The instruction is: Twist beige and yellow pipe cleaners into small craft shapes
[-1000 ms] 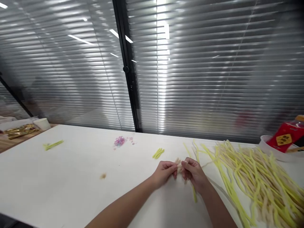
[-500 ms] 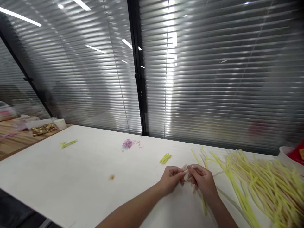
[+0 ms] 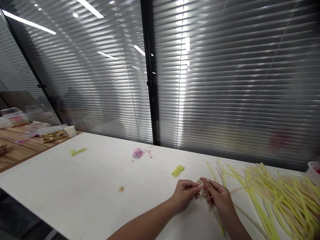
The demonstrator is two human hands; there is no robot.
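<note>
My left hand (image 3: 185, 194) and my right hand (image 3: 217, 193) meet above the white table (image 3: 95, 186), pinching a pale beige fuzzy strip (image 3: 200, 183) between them. Parts of the strip hang below the fingers, and its exact shape is partly hidden. Just behind my hands lies a small folded yellow bundle (image 3: 178, 170). To the right spreads a big loose pile of yellow and beige fuzzy strips (image 3: 282, 196), some reaching close to my right hand.
Small pink and purple rings (image 3: 137, 153) lie near the back edge. A yellow twisted piece (image 3: 78, 152) sits at the left. On the wooden table are a white cup (image 3: 70, 131) and gold packets (image 3: 53, 136). A tub (image 3: 313, 172) stands far right; window blinds rise behind.
The view has shifted, so the table and its objects sit slightly further right and lower. My hands still hold the beige strip, with the fingers slightly rearranged.
</note>
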